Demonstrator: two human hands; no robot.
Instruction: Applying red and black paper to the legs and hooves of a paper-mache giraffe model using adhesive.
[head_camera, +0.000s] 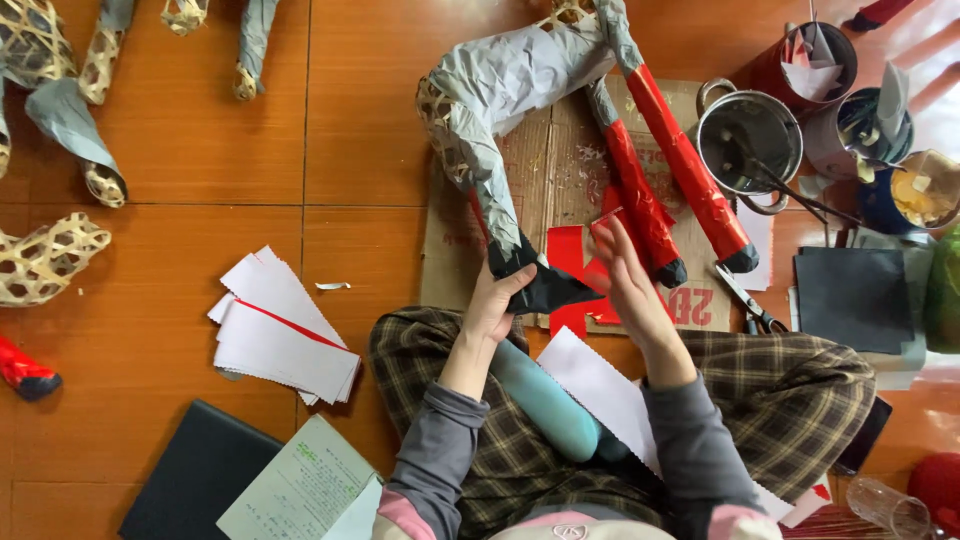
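Our left hand (490, 305) is clamped on the black foot (535, 285) of a paper-covered leg (480, 150); our right hand (630, 285) pinches red paper (605, 225); scissors (750, 305) lie near.

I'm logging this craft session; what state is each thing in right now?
left hand: gripping the black-tipped leg
right hand: pinching red paper
bamboo frame: part covered in grey paper
scissors: lying closed
metal pot: open, stick inside
white paper stack: fanned out
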